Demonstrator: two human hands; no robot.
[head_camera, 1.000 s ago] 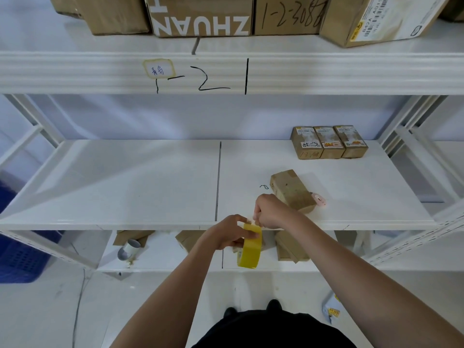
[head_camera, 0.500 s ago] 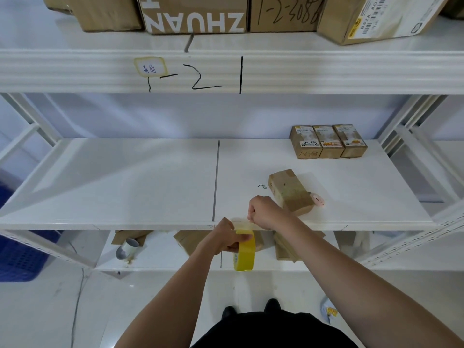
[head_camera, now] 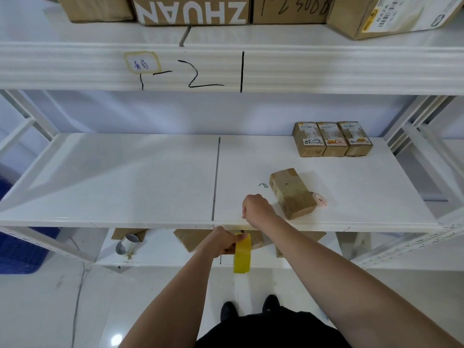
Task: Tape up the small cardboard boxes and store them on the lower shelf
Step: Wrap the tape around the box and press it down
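Small cardboard box (head_camera: 292, 193): lying on middle shelf (head_camera: 125, 177), near right; three boxes (head_camera: 332, 139) at far right. Left hand (head_camera: 224, 241) grips yellow tape roll (head_camera: 242, 253) below shelf edge; right hand (head_camera: 256, 205) pinches the tape end

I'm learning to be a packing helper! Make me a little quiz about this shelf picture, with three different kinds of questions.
1. True or false: the left hand holds the yellow tape roll.
2. How many small labelled boxes stand in a row at the back of the middle shelf? A) two B) three C) five
3. Fill in: the right hand pulls the tape's free end up from the ____.

Key: 1 true; 2 B; 3 roll.
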